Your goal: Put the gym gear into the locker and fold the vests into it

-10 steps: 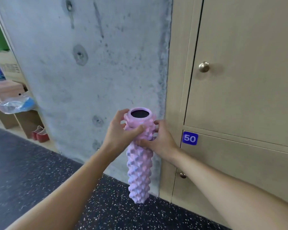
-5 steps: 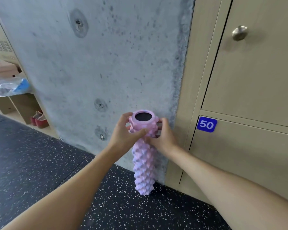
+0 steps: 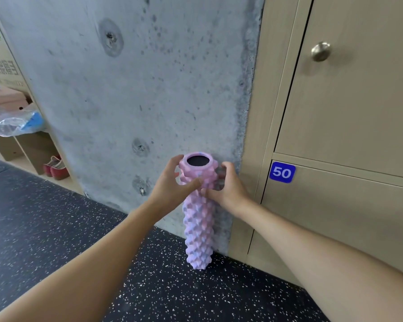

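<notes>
A pink and blue knobbly foam roller (image 3: 199,231) stands upright with its lower end on the speckled floor, close against the concrete wall beside the lockers. My left hand (image 3: 172,185) grips its top from the left, thumb across the front. My right hand (image 3: 227,187) grips the top from the right. The beige locker (image 3: 340,219) with the blue label "50" (image 3: 282,172) is shut, just right of the roller. No vests are in view.
A closed upper locker door with a round metal knob (image 3: 320,51) sits above locker 50. At far left, open wooden cubbies hold red shoes (image 3: 55,168), a clear plastic bag (image 3: 14,124) and cardboard boxes. Dark speckled floor (image 3: 44,228) runs along the wall.
Both hands lowered the roller from mid-air until its bottom end reached the floor by the wall. The view tilted and moved closer to the wall.
</notes>
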Demonstrator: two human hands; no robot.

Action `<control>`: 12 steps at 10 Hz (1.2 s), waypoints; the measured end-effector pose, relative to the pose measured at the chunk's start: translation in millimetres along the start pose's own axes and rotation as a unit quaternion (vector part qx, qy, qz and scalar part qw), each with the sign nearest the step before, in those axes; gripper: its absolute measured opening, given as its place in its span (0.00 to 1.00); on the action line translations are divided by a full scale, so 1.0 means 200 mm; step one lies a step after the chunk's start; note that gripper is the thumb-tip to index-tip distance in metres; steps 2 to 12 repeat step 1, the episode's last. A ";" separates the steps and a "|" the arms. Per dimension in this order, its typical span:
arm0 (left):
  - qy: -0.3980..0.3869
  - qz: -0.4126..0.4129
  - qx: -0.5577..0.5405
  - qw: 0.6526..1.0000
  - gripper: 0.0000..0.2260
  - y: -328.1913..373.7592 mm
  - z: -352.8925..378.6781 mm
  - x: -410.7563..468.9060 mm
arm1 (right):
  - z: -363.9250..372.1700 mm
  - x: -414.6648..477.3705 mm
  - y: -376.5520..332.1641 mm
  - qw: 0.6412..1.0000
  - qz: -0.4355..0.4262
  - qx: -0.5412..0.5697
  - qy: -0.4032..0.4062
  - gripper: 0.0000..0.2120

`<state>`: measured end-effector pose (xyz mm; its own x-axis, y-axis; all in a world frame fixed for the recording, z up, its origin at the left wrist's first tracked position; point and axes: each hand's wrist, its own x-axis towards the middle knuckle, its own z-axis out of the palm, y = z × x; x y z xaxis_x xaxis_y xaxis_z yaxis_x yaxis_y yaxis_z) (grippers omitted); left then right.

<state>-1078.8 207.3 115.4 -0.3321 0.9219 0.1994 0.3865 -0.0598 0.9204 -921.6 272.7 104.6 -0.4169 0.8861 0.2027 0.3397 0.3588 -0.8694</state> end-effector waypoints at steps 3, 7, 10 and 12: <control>0.007 -0.004 0.012 1.000 0.33 0.06 -0.01 -0.02 | -0.07 -0.06 -0.06 1.000 0.008 -0.001 0.001 0.34; 0.007 -0.004 0.012 1.000 0.33 0.06 -0.01 -0.02 | -0.07 -0.06 -0.06 1.000 0.008 -0.001 0.001 0.34; 0.007 -0.004 0.012 1.000 0.33 0.06 -0.01 -0.02 | -0.07 -0.06 -0.06 1.000 0.008 -0.001 0.001 0.34; 0.007 -0.004 0.012 1.000 0.33 0.06 -0.01 -0.02 | -0.07 -0.06 -0.06 1.000 0.008 -0.001 0.001 0.34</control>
